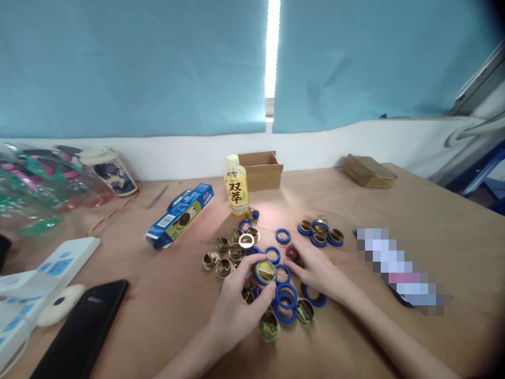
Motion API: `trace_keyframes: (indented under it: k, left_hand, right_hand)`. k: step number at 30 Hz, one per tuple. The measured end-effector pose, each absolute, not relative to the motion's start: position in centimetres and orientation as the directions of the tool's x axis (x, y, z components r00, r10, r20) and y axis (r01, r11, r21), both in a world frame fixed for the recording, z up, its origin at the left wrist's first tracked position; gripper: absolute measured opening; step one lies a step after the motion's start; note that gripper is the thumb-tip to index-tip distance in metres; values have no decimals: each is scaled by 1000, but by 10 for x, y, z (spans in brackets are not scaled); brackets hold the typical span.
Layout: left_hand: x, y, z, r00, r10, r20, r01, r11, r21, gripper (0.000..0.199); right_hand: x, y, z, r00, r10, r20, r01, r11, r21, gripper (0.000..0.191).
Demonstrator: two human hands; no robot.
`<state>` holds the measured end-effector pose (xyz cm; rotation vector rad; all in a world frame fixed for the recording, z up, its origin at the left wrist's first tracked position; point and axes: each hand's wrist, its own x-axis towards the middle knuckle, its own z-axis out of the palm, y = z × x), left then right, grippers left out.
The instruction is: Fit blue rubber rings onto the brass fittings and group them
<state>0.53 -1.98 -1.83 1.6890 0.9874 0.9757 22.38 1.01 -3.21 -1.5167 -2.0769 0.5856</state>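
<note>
My left hand [235,308] holds a brass cap with a blue ring fitted on it [265,271] between thumb and fingers, just above the wooden table [394,337]. My right hand [313,268] rests palm down beside it, fingertips touching small parts among loose blue rings [286,296]. Bare brass caps [223,258] lie in a scatter to the left. A group of caps with blue rings fitted [320,232] sits farther back on the right. What the right fingertips pinch is hidden.
A yellow drink bottle [235,185] and an open cardboard box [260,168] stand behind the parts. A blue snack box [179,215], a black phone [81,329], a white power strip [51,266] and plastic bottles [35,189] lie at left. A flat brown box [369,171] sits back right.
</note>
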Motion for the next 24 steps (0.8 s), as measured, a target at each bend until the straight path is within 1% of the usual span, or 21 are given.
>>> trace_keyframes:
  k: [7, 13, 17, 24]
  left_hand:
    - [6, -20, -19, 370, 911, 180, 169, -256, 952, 33]
    - [6, -20, -18, 361, 911, 199, 190, -281, 941, 33]
    - [5, -20, -19, 358, 913, 198, 201, -282, 938, 34]
    - [6, -19, -18, 357, 912, 202, 192, -283, 940, 34]
  right_hand:
    - [223, 9, -31, -249, 958, 144, 734, 284, -617, 11]
    - [220, 9, -30, -270, 941, 206, 695, 338, -634, 19]
    - [218, 9, -30, -274, 937, 216, 665, 347, -661, 18]
    - [221, 12, -35, -258, 939, 229, 674, 345, -654, 16]
